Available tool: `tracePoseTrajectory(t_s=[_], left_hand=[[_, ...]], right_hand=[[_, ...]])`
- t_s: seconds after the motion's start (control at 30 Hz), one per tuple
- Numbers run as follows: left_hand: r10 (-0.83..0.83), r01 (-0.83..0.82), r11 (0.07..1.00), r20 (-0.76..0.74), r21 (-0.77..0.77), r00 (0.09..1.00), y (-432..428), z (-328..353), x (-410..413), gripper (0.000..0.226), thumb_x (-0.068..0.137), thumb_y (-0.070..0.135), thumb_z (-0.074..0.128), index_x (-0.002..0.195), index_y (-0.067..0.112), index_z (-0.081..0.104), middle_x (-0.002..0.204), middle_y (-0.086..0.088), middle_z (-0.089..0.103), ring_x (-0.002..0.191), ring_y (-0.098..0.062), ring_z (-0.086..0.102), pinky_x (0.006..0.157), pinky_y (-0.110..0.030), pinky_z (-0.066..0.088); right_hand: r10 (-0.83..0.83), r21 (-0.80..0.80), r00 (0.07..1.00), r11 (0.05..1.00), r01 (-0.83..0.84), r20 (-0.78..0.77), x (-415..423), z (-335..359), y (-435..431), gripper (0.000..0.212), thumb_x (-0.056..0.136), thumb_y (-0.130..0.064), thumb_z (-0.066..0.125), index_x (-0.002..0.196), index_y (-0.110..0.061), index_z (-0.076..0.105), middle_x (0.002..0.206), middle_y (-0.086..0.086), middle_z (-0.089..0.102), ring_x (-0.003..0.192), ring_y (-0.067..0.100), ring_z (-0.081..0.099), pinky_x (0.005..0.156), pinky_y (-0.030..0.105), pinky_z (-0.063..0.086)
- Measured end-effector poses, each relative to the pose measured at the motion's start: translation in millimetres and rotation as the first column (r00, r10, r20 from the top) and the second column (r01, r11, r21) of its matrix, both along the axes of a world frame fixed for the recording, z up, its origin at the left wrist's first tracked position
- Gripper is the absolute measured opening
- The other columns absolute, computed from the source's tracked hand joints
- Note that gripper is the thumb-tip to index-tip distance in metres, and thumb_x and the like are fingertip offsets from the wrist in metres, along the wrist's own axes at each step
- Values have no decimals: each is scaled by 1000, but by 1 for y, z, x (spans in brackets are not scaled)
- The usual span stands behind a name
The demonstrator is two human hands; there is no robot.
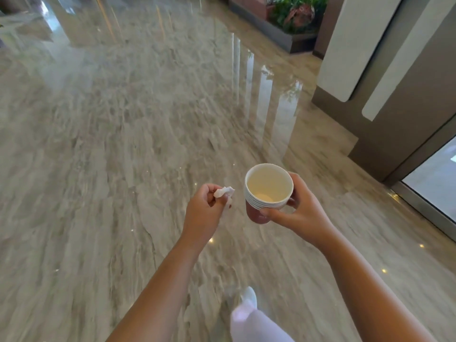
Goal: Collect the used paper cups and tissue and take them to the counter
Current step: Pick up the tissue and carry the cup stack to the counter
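Observation:
My right hand (297,211) grips a stack of nested paper cups (267,191), white inside with several rims showing and a reddish outer wall, held upright above the floor. Thumb and fingers wrap round the stack's lower part. To the left of it, my left hand (203,209) pinches a small crumpled white tissue (223,192) between its curled fingers. Both hands are held in front of me at the lower middle of the view, a short gap apart.
Glossy grey-beige marble floor (123,144) stretches ahead and left. A wall with white panels (355,50) and a glass door (436,178) stand on the right. A planter with green plants (296,13) sits at the far top. My white trouser leg and shoe (249,307) show below.

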State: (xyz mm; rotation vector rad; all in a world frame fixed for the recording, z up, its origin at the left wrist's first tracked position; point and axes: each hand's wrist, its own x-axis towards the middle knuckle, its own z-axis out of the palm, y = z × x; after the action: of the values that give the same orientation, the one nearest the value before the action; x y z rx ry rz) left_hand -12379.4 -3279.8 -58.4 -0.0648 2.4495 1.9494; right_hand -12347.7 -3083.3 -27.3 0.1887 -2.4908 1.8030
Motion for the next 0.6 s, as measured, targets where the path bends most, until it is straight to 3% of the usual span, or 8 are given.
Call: tracePoseTrajectory(t_s=[0.23, 0.6], left_hand=[[10, -9, 1000, -54, 6, 999, 36, 25, -175, 8, 86, 26, 62, 80, 26, 56, 80, 1, 71, 74, -13, 70, 68, -30, 53], [-51, 53, 998, -57, 34, 997, 58, 7, -465, 8, 87, 26, 61, 80, 29, 57, 78, 8, 71, 69, -5, 69, 57, -13, 50]], right_hand=[[-3, 12, 1000, 1000, 3, -10, -180, 19, 34, 61, 60, -33, 82, 107, -46, 46, 103, -32, 58, 100, -6, 57, 79, 7, 45], [-27, 45, 1000, 999, 27, -5, -459, 12, 59, 62, 58, -40, 79, 108, -53, 44, 106, -34, 57, 104, -7, 56, 82, 9, 46]])
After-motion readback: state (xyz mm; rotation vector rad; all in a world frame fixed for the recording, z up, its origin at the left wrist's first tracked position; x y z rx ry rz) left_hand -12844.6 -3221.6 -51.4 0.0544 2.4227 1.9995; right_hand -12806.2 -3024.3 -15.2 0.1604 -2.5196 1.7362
